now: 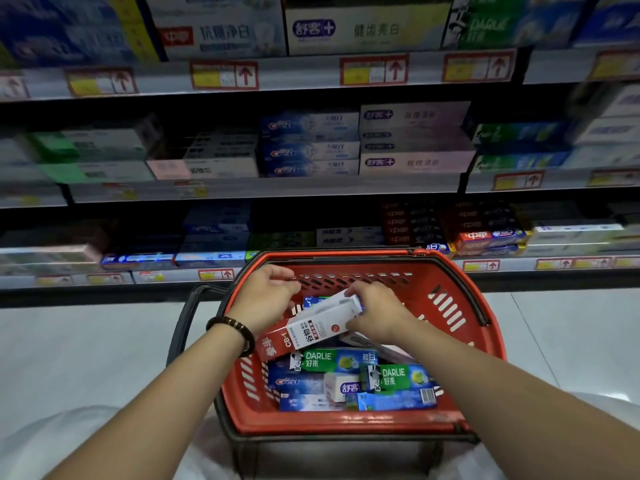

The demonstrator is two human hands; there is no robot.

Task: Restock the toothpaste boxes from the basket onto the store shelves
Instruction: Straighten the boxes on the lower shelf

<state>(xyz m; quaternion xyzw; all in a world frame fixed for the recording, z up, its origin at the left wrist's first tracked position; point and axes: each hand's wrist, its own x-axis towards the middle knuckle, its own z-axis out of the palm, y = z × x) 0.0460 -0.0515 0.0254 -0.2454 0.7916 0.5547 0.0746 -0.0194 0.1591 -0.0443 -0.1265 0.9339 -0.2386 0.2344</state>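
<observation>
Down over the red plastic shopping basket (450, 306), both forearms in from the bottom edge. Right hand (377, 313) clamped on the far end of a long white cardboard toothpaste box with a red end panel (311, 329), thumb on top, fingers curled underneath. Box held above the pile inside the basket, tilted: red end low toward the left wall, white end higher near the middle. Left hand (266, 296) just beside that box with fingers curled in, dark beaded bracelet (230, 329) on the wrist. Cannot tell whether gripping the box or only close against it.

Beneath, loose in the basket: a green DARLIE carton (332, 360), a second green DARLIE carton (398, 377), a blue Crest carton (294, 381), a small white carton with blue lettering (341, 386), more blue ones against the near wall. Black carry handle (183, 327) hanging down on the left side. Pale grey floor tiles (86, 341) to either side. Straight ahead and near, grey metal store shelves (294, 188), three tiers packed with blurred toothpaste cartons, yellow-and-red price tags (224, 76) along the front edges.
</observation>
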